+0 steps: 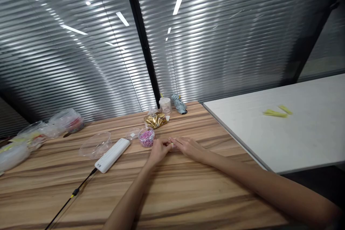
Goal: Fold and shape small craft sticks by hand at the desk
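Observation:
My left hand (159,151) and my right hand (191,149) meet over the wooden table, fingertips almost touching. The left thumb and fingers are pinched together at a small pale pinkish thing (173,146), too small to name. From the other side, the fingers of the right hand close over the same spot and partly hide it. Just beyond the left hand stands a clear round tub (146,142) filled with small pink and purple pieces. Its clear lid (133,134) seems to lie beside it.
Behind the tub are a gold foil packet (155,120), a white cup (165,105) and a blue-grey folded bundle (179,104). A white power strip (112,155) with a black cable and a clear plastic bowl (96,145) lie left. Yellow strips (275,113) rest on the white table.

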